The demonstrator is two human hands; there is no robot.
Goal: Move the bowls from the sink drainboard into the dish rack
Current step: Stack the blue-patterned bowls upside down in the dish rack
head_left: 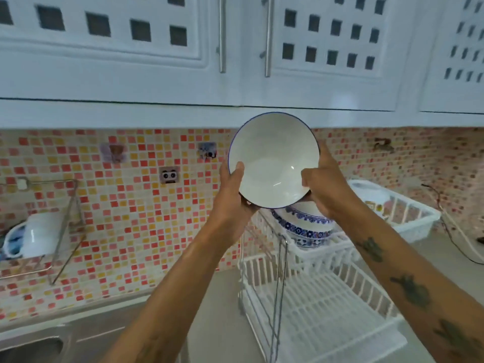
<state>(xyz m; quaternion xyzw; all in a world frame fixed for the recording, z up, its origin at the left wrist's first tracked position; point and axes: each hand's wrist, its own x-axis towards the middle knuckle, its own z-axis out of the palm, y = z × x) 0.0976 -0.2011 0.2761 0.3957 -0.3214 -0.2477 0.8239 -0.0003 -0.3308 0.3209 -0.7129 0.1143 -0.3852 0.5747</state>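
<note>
I hold a white bowl with a thin blue rim (pixel 272 155) up in the air with both hands, its inside tilted toward me. My left hand (pixel 231 189) grips its lower left edge and my right hand (pixel 323 182) grips its lower right edge. Right below the bowl, blue-and-white patterned bowls (pixel 303 226) sit stacked in the upper tier of the white two-tier dish rack (pixel 322 297). The rack's lower tier shows nothing on its bars. The steel sink drainboard (pixel 86 334) lies at the lower left, with no bowl visible on it.
White wall cupboards (pixel 235 48) hang low just above the held bowl. A white basket (pixel 400 208) with items stands behind the rack on the right. A wire wall shelf (pixel 42 231) holding a white mug is at left. A cable (pixel 450 231) runs along the right counter.
</note>
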